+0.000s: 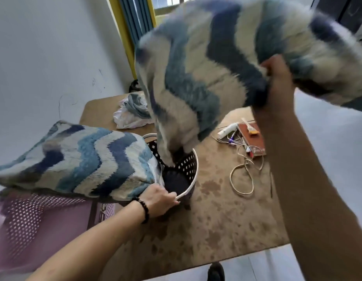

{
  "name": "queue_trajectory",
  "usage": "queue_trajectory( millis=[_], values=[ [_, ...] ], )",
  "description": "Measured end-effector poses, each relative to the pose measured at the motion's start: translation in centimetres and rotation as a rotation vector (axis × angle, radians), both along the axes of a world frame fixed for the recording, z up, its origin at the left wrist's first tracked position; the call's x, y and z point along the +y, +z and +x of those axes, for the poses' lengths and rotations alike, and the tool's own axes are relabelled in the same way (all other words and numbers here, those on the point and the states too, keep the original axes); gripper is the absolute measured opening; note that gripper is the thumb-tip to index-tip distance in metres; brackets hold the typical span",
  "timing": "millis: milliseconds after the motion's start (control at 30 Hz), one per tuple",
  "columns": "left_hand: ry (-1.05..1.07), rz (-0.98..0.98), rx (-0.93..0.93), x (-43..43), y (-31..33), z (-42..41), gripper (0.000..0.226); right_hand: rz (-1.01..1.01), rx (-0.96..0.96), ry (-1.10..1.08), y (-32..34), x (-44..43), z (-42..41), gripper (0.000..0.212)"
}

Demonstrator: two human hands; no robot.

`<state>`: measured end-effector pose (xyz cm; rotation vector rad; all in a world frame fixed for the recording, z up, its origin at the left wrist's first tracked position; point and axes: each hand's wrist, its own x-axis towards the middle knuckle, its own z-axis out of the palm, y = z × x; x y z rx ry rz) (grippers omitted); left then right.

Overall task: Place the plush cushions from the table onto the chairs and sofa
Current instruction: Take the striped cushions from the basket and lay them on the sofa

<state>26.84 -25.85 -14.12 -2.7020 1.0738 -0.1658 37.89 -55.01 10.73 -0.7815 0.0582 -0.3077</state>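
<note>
Blue-and-cream raised cushion (206, 63): fills the upper middle and upper right of the frame, blurred, with zigzag stripes; it is held up in the air and tilted, and its lower corner hangs down into the basket.
Right hand (277, 84): at the right of the frame, fingers and thumb bunched round a fold in the raised cushion's lower edge and gripping it; the forearm runs down to the lower right corner.
Left hand (158, 201): low in the middle of the frame, fingers curled over the near white rim of the basket and holding it; a dark beaded bracelet (144, 209) sits on the wrist.
Basket (196, 169): dark, with a perforated wall and a white rim, standing on the table at frame centre, just right of the second cushion.
Second cushion (78, 159): at the left of the frame, same zigzag pattern, lying flat on a purple mesh item (34, 224); its right edge touches the basket rim and the left hand.
Table (216, 220): brown and mottled, spreading from the centre to the lower right.
Crumpled cloth (131, 112): white and grey-blue, on the far side of the table, behind the basket.
Right-of-centre clutter: a looped pale cable (243, 177), a white tube (226, 130) and a brown board (253, 138) lie close together on the table.
Background: a pale wall (44, 57) at upper left, a blue and yellow curtain (133, 23) at top centre.
</note>
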Motion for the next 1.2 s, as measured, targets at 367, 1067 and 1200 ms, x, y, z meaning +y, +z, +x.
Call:
queue_trajectory(
  millis=[367, 1067, 1200],
  values=[
    [0.113, -0.221, -0.035, 0.5, 2.9, -3.9, 0.04, -0.106, 0.138, -0.302, -6.4, 0.4, -14.6, 0.019],
    [-0.518, -1.198, 1.268, -30.4, 17.8, -35.5, 0.053, -0.656, 0.7, -1.144, -7.1, -5.3, -71.0, 0.03],
    [-0.601, -1.33, 1.251, -35.3, 17.6, -50.6, 0.018, -0.652, 0.774, -1.61, -8.9, -6.7, -83.8, 0.037]
  ],
)
